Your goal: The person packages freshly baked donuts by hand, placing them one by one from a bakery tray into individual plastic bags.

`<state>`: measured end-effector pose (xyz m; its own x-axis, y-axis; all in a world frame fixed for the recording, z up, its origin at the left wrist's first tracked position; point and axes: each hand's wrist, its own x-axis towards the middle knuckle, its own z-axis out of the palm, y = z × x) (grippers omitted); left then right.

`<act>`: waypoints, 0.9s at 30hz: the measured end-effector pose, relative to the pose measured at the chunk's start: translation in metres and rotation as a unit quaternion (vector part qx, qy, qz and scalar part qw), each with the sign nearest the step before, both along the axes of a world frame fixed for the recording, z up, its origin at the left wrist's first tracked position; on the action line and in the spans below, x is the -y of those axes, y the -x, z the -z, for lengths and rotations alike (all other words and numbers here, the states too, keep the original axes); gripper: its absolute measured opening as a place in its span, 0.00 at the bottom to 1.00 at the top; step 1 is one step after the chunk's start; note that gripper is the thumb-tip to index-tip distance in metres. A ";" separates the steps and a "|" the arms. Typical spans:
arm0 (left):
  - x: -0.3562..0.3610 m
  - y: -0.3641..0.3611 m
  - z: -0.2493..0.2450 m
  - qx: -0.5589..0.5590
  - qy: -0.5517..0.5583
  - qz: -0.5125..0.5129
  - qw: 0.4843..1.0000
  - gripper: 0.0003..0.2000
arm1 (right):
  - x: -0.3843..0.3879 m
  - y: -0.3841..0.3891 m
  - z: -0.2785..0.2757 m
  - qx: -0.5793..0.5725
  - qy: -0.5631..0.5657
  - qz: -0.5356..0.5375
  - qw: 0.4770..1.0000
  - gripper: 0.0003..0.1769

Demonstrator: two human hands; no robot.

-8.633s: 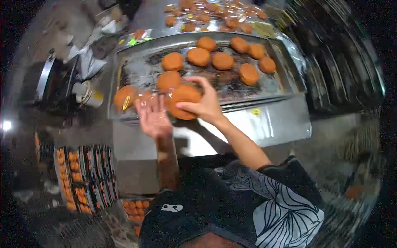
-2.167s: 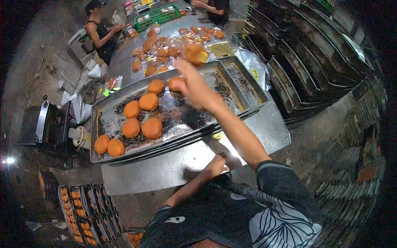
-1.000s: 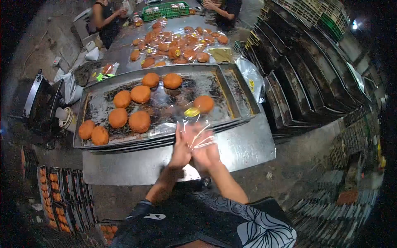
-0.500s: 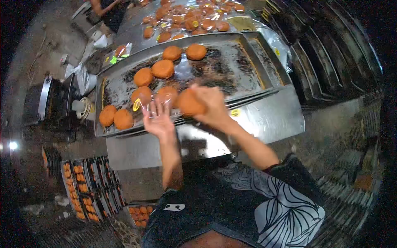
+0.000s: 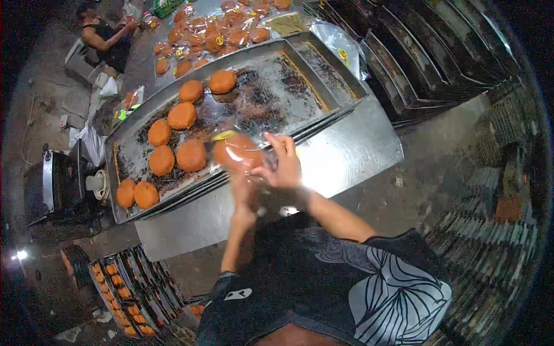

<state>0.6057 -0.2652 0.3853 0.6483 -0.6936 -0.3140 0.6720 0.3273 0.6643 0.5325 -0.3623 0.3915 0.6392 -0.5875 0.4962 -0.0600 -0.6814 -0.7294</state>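
Note:
A round orange-brown bun (image 5: 238,153) sits inside a clear plastic bag with a yellow label, over the front edge of the metal tray (image 5: 323,124). My left hand (image 5: 245,193) is beneath the bagged bun, closed on it, its fingers partly hidden and blurred. At the bag's right side, my right hand (image 5: 283,164) has its thumb and fingers around the film. Several unwrapped buns (image 5: 182,116) lie on the left half of the tray, one (image 5: 191,155) just left of the bagged bun.
Many bagged buns (image 5: 214,41) lie on the table behind the tray. Stacked dark trays (image 5: 421,57) stand at right. Another person (image 5: 104,37) is at back left. Racks with buns (image 5: 118,294) stand lower left, and a steel ledge (image 5: 358,150) runs in front.
The bun that my right hand held is now inside the plastic bag. My left hand has gone from open to beneath it. The view has shifted, and more of the other person shows.

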 end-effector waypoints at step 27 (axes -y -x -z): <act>0.042 0.097 0.102 0.384 -0.192 0.108 0.897 0.08 | 0.013 0.127 0.070 -0.200 -0.413 -0.019 0.888 0.13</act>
